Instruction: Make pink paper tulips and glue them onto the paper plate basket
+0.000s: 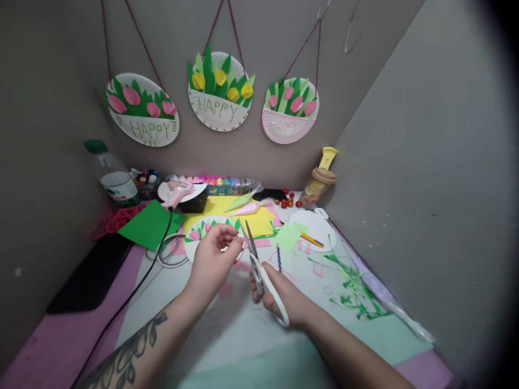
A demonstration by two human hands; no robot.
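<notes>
My right hand [284, 297] grips white-handled scissors [255, 259], its fingers through the handles. The blades point up and away and stand slightly apart. Close to their tips is my left hand [214, 254], thumb and fingers pinched together. Whatever it pinches is too small or hidden to make out. Behind the left hand lies a paper plate with paper tulips [194, 236], partly covered by that hand. A dark patterned pencil [279, 257] and pink paper scraps [304, 247] lie beyond the scissors.
Green paper [140, 227], a pink glue gun [178, 193] with its cord, and a bottle [117, 183] are at left. Green offcuts [357, 286], a white disc [324, 232] and an orange-yellow cutter [312, 240] lie right. Decorated plates [221, 116] hang on the wall.
</notes>
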